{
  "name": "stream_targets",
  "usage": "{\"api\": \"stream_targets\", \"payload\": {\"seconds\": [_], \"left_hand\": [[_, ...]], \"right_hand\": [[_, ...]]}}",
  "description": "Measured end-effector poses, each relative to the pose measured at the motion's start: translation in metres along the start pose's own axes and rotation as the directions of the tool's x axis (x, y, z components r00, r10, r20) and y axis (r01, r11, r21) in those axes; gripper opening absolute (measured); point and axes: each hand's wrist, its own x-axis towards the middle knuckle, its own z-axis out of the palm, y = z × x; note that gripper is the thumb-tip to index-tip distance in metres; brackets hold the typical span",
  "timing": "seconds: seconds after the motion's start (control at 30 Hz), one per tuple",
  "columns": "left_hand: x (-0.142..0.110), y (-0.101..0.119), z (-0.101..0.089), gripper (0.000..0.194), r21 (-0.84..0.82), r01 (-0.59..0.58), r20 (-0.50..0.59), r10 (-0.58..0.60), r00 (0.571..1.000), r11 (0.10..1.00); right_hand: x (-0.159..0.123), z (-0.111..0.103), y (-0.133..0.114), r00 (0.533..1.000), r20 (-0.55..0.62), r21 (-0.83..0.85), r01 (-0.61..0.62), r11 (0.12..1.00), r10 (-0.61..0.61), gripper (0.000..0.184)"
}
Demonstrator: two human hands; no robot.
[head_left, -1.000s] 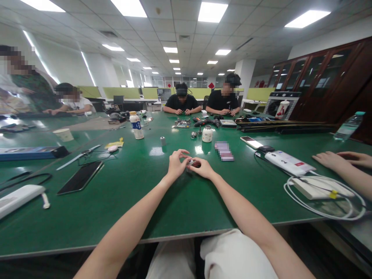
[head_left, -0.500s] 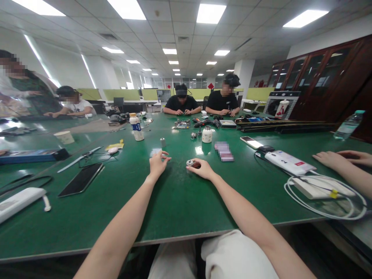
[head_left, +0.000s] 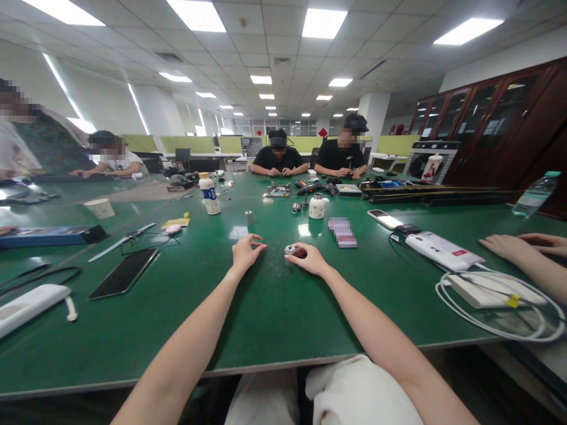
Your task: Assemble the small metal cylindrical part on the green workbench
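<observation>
My right hand (head_left: 309, 258) has its thumb and fingers curled round a small silvery metal cylinder (head_left: 290, 251), which stands upright on the green table (head_left: 283, 319). A round fitting shows on the cylinder's top; its far side is hidden by the fingers. To its left, my left hand (head_left: 248, 251) hovers just over the table with thumb and fingers apart, holding nothing. Beyond the left hand stands a second small grey metal cylinder (head_left: 249, 217), touched by neither hand.
Ahead stand a white jar (head_left: 316, 206) and a drink bottle (head_left: 209, 195). A dark phone (head_left: 124, 273) lies at left. At right are a white power bank (head_left: 444, 250), coiled cables and another person's hands (head_left: 509, 245). Two people sit across the table.
My left hand has moved slightly to the right and nearer the cylinder in my right hand. The right hand keeps its grip in the same place.
</observation>
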Motion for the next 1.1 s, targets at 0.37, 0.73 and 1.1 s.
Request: {"api": "stream_targets", "payload": {"seconds": [0.37, 0.73, 1.1], "left_hand": [[-0.015, 0.060, 0.029, 0.026, -0.487, -0.045, 0.040, 0.073, 0.997, 0.872], [-0.022, 0.072, 0.019, 0.019, -0.313, -0.164, 0.049, 0.189, 0.981, 0.935], [-0.014, 0.062, 0.017, 0.014, -0.317, -0.159, -0.091, 0.137, 0.986, 0.935]], "right_hand": [[0.002, 0.001, 0.003, 1.000, 0.007, 0.030, 0.020, 0.999, -0.020, 0.038], [0.001, 0.000, 0.004, 1.000, 0.000, 0.032, 0.017, 0.999, -0.017, 0.037], [0.003, 0.001, 0.007, 1.000, 0.010, 0.037, 0.002, 0.999, -0.003, 0.041]]}}
